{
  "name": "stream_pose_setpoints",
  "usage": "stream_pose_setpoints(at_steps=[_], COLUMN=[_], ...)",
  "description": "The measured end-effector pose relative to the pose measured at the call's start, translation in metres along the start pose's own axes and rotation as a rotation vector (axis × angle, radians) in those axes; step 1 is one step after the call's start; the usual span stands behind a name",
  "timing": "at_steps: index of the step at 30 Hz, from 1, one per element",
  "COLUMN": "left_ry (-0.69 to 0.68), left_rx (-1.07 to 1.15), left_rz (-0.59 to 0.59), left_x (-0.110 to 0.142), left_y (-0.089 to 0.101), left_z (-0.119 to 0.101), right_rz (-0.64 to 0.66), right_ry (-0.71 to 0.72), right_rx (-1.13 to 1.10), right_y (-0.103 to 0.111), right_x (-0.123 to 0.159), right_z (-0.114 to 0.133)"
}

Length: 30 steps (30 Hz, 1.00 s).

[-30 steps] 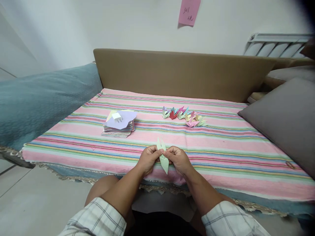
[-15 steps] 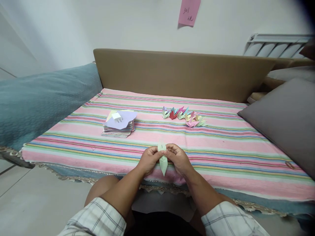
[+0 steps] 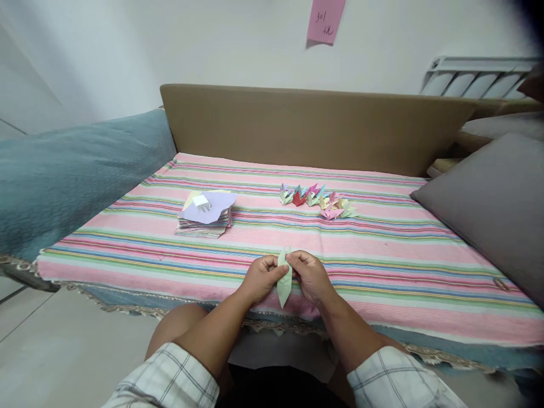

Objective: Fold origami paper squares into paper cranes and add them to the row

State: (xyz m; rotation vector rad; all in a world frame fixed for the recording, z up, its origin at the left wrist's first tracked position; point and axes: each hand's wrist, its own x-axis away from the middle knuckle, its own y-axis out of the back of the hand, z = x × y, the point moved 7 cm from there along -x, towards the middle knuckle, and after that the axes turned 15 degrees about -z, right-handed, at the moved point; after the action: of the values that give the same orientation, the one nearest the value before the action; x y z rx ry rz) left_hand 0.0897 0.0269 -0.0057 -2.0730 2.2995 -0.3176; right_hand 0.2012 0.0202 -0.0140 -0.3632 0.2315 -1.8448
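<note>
- The left hand (image 3: 260,279) pinches a folded strip of pale green paper (image 3: 284,290), its thumb lying across the paper's face.
- The right hand (image 3: 313,276) grasps the same paper higher up, thumb on its right side, with curled fingers partly hidden behind.
- The paper is held between both hands near the middle of the sofa's front edge, its lower point towards the person.
- Beyond the hands, a striped cover (image 3: 374,243) lies over the sofa seat, pink with green, blue and yellow bands.
- Farther back, right of the seat's middle, sits a close cluster of small folded papers (image 3: 300,199) in red, pink, yellow, green and blue.
- Left of the middle stands a stack of paper (image 3: 204,228), topped by a curling lilac sheet (image 3: 221,205) with a small white block (image 3: 201,202) on it.
- A grey cushion (image 3: 488,209) leans at the right end; a small brown loop (image 3: 501,284) lies near the right front corner.
- A brown backrest (image 3: 297,124) rises along the back edge.
</note>
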Motion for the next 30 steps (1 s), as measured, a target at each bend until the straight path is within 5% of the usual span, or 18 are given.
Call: stream_pose_setpoints(at_steps=[7, 17, 24, 30], left_ry=[0.081, 0.238, 0.217, 0.179], left_rx=[0.217, 0.364, 0.341, 0.342], left_rz=[-0.156, -0.01, -0.103, -0.155], left_x=[-0.006, 0.0, -0.002, -0.003], left_y=[0.011, -0.001, 0.004, 0.007], left_z=[0.001, 0.004, 0.008, 0.007], right_rz=[0.133, 0.128, 0.096, 0.052], right_ry=[-0.093, -0.298, -0.227, 0.045], right_rx=[0.032, -0.145, -0.116, 0.012], right_y=[-0.009, -0.01, -0.01, -0.006], right_x=[0.004, 0.007, 0.006, 0.001], right_z=[-0.009, -0.011, -0.013, -0.002])
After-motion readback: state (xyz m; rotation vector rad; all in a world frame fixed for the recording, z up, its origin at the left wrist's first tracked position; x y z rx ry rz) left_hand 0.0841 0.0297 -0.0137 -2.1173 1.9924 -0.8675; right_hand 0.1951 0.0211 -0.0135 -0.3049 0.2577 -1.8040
